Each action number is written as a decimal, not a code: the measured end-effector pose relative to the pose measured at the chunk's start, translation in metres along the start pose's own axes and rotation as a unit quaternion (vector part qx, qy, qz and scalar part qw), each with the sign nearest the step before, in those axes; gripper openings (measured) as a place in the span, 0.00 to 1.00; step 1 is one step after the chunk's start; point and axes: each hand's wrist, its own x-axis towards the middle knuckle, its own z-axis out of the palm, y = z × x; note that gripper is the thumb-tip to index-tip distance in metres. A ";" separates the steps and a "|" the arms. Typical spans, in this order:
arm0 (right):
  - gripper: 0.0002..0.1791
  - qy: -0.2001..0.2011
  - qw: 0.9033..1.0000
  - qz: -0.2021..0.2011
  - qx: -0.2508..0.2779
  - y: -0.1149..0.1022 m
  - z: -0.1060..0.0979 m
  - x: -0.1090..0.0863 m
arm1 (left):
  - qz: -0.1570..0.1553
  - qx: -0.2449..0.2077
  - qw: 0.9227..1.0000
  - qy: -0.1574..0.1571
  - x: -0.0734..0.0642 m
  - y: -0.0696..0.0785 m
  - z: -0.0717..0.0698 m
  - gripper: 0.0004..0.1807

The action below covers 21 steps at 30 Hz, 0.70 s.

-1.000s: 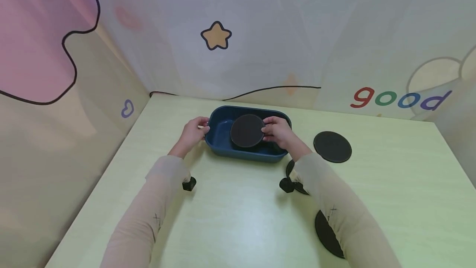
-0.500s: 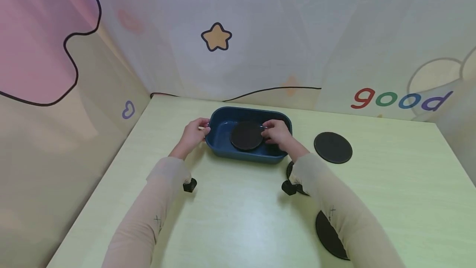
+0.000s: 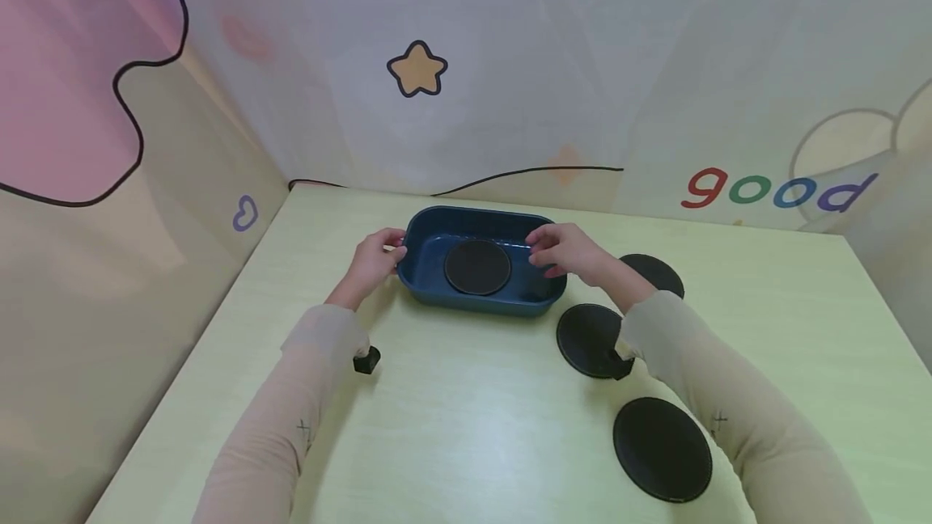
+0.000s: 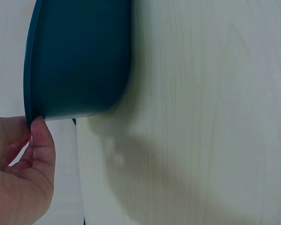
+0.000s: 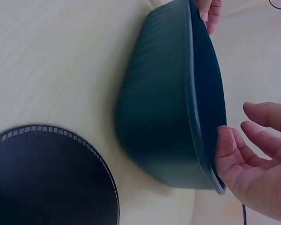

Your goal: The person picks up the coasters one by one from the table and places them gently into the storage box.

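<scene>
A dark blue rectangular tub (image 3: 480, 304) with rounded corners stands at the back of the table. One round black coaster-like disc (image 3: 477, 268) lies flat inside it, near the middle. My left hand (image 3: 371, 263) pinches the tub's left rim between thumb and fingers; the left wrist view shows the thumb (image 4: 42, 145) against the outer wall. Over the right end of the tub is my right hand (image 3: 571, 251), fingers loosely bent and apart, holding nothing. In the right wrist view its fingers (image 5: 229, 145) are close by the tub's rim.
Outside the tub, to its right, several more black discs lie on the pale table: one (image 3: 655, 272) partly behind the right wrist, one (image 3: 586, 338) under the wrist camera, one (image 3: 662, 450) nearer the front. A printed cloth wall (image 3: 524, 103) rises directly behind the tub.
The disc in the right hand was lowered into the tub and let go, and now lies flat. The right hand has moved right and up from it. The left hand stays on the rim.
</scene>
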 end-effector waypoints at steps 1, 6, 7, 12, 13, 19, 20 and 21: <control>0.21 -0.002 1.000 -0.001 -0.009 0.000 -0.003 -0.003 | 0.000 0.000 1.000 0.001 0.000 0.000 0.000 0.19; 0.21 -0.007 0.999 -0.011 -0.038 0.004 -0.020 -0.015 | 0.002 0.000 1.000 0.004 0.000 0.001 0.000 0.19; 0.21 -0.007 0.999 -0.015 -0.042 0.006 -0.023 -0.017 | 0.002 0.001 1.000 0.004 0.000 0.001 0.000 0.19; 0.20 -0.009 0.998 -0.023 -0.051 0.013 -0.036 -0.026 | 0.002 0.004 1.000 0.004 0.000 0.001 0.000 0.19; 0.20 -0.011 0.998 -0.020 -0.052 0.015 -0.038 -0.027 | 0.002 0.004 1.000 0.004 0.000 0.001 0.000 0.19; 0.21 -0.031 0.998 0.002 -0.061 0.026 -0.045 -0.037 | -0.001 0.005 1.000 0.001 0.001 0.001 0.001 0.19; 0.21 -0.035 0.997 0.006 -0.061 0.028 -0.045 -0.038 | -0.001 0.005 1.000 0.000 0.001 0.001 0.001 0.19; 0.21 -0.040 0.997 0.009 -0.063 0.030 -0.046 -0.039 | -0.001 0.007 1.000 0.000 0.001 0.001 0.001 0.19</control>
